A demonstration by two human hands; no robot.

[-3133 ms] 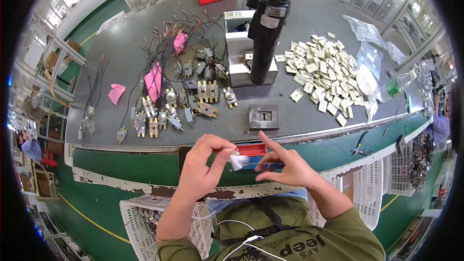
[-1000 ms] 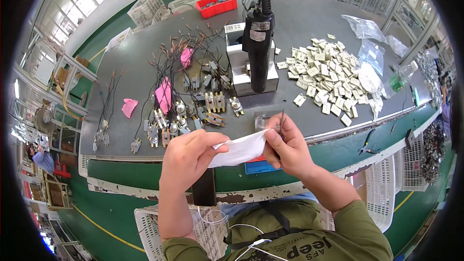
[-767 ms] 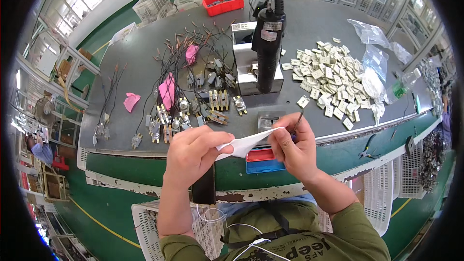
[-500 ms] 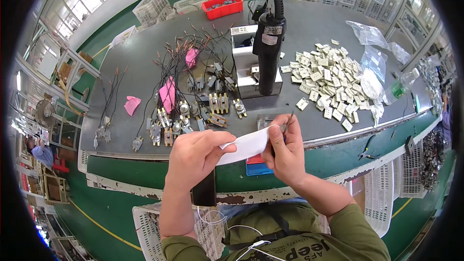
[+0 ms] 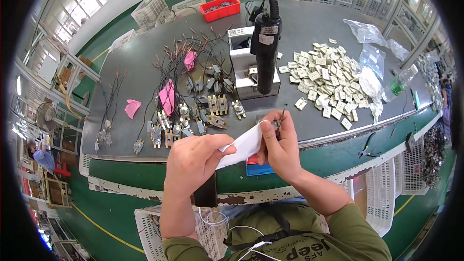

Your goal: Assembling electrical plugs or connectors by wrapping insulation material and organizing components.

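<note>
A white strip of paper or thin cloth (image 5: 246,146) stretches between my two hands, above the table's front edge. My left hand (image 5: 193,162) pinches its left end between thumb and fingers. The other end is gripped by my right hand (image 5: 282,149), thumb on top. A thin dark pointed tool (image 5: 281,122) also sticks up from the right fingers; its lower part is hidden in the hand. Beyond the hands hangs a black electric screwdriver (image 5: 265,53) above a metal fixture (image 5: 256,90). Below the strip, a small blue tray (image 5: 259,169) with red above it shows partly.
Wired metal-and-grey components (image 5: 183,111) lie left, among pink scraps (image 5: 166,95). A heap of cream blocks (image 5: 324,75) lies right, near a plastic bottle (image 5: 402,82) and pliers (image 5: 368,147). A red bin (image 5: 220,8) stands at the back. A dark phone-like slab (image 5: 206,192) is under my left wrist.
My right hand has shifted slightly left toward my left hand. The white strip now slants more steeply and looks more bent. Both hands keep their hold.
</note>
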